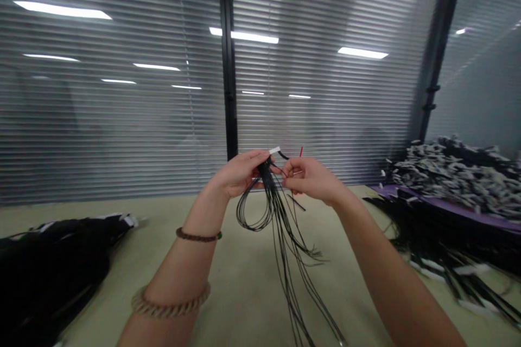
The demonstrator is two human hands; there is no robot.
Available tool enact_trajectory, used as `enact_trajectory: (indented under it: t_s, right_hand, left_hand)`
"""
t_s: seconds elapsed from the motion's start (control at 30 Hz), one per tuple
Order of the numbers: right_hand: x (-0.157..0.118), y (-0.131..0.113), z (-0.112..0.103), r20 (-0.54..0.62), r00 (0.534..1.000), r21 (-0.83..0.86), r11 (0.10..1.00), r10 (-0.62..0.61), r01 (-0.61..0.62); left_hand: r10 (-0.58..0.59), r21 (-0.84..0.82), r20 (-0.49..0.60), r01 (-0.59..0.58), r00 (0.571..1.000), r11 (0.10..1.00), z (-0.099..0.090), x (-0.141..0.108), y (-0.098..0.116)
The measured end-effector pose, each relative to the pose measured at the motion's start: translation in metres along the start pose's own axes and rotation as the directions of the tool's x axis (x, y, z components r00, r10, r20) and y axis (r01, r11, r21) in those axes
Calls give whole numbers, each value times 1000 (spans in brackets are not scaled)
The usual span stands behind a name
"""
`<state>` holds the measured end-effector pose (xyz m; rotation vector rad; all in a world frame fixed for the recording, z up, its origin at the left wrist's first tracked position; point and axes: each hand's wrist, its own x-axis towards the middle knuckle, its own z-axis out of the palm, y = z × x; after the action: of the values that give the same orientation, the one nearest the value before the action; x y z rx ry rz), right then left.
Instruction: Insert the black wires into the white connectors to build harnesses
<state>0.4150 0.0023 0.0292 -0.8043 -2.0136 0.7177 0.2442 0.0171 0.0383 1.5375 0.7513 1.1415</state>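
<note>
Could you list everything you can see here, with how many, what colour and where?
Cord bundle: one, black, between the hands
White tab: one, white, atop the bundle
Thin strip: one, red, above the right hand
Dark heap: one, black with white bits, table's left
Cord pile: uncountable, black and white, right
Sheet-like thing: one, purple, under that pile
Table: one, pale yellow-green, below
Blinds: several, grey, behind
Posts: two, dark, among blinds
Bracelets: two, brown and tan, left forearm
Left hand, right hand: bare, centre
</note>
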Motion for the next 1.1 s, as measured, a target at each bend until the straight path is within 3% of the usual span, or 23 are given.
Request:
enact_trajectory:
  t_s: [0.2, 0.5, 0.6, 0.7, 0.8, 0.9, 1.0, 1.1]
  right_hand:
    - [-3, -1, -9, 51, 999, 172, 985, 2, -11]
    - [-11, -10, -23, 26, 999, 377, 926, -20, 9]
    - [-17, -15, -39, -124, 991, 395, 914, -51, 96]
    - [-23, -17, -57, -376, 925, 378, 904, -47, 199]
    - [-27, -15, -73, -596, 798, 357, 859, -91, 365]
    - [-28, -13, -84, -716, 686, 378, 755, -129, 536]
    - [-29, -14, -86, -738, 661, 409, 689, -135, 598]
    - [-30, -18, -80, -696, 700, 396, 729, -158, 558]
  left_hand:
    - [-3, -17, 8, 3, 1000, 1000, -3, 0, 0]
    - [-22, -49, 13, 23, 1000, 999, -9, 1, 1]
    - [-19, -36, -15, 19, 1000, 999, -10, 2, 1]
    - [21, -21, -78, -22, 997, 1000, -13, 7, -2]
    - [82, 7, -164, -82, 983, 997, -17, 12, -6]
    - [114, 23, -210, -112, 971, 993, -19, 14, -8]
    - [105, 19, -216, -103, 971, 994, -17, 15, -8]
    - [97, 28, -241, -93, 966, 995, -13, 13, -5]
